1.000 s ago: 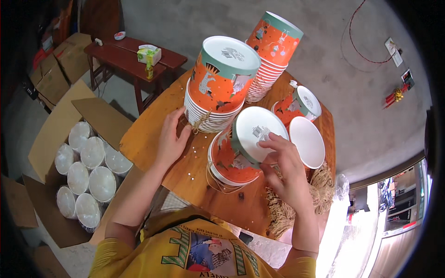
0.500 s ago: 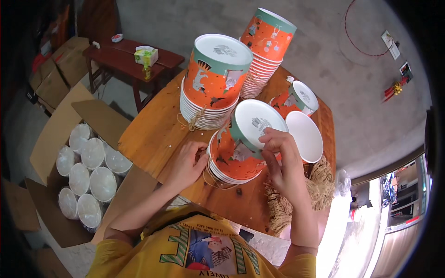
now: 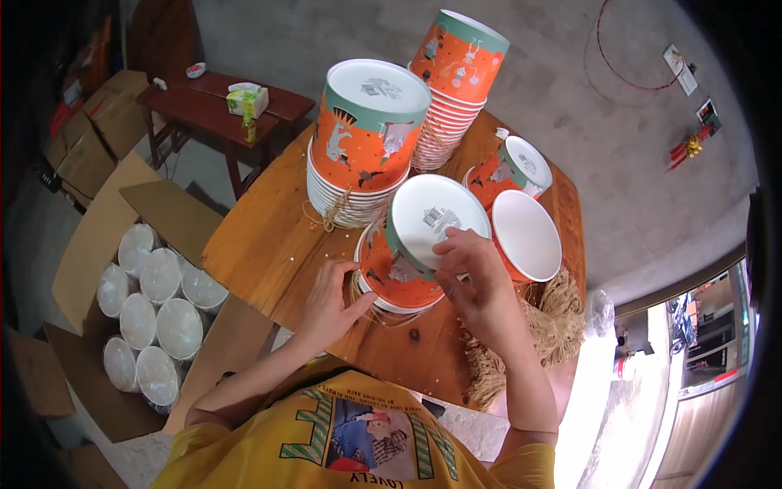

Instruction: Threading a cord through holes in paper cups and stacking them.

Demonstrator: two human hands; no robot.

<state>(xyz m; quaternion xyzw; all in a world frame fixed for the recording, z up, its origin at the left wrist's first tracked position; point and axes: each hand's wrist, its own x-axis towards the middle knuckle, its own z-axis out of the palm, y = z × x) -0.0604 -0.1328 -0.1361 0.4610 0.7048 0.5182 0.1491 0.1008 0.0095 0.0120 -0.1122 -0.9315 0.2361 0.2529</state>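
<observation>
Since a second ago the left hand (image 3: pixel 330 297) slid from the 10 o'clock stack (image 3: pixel 362 147) down to the near stack (image 3: pixel 399 273), fingers loosely curled against its base. Right hand (image 3: pixel 476 281) pinches the tilted top bowl (image 3: pixel 432 224) by the rim, mid-surface (image 3: pixel 269 253), with straw (image 3: pixel 529 334) at 4 o'clock.

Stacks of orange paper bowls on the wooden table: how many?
4: back stack, back-left stack, small stack at right, and front stack between both hands. More may be hidden.
</observation>
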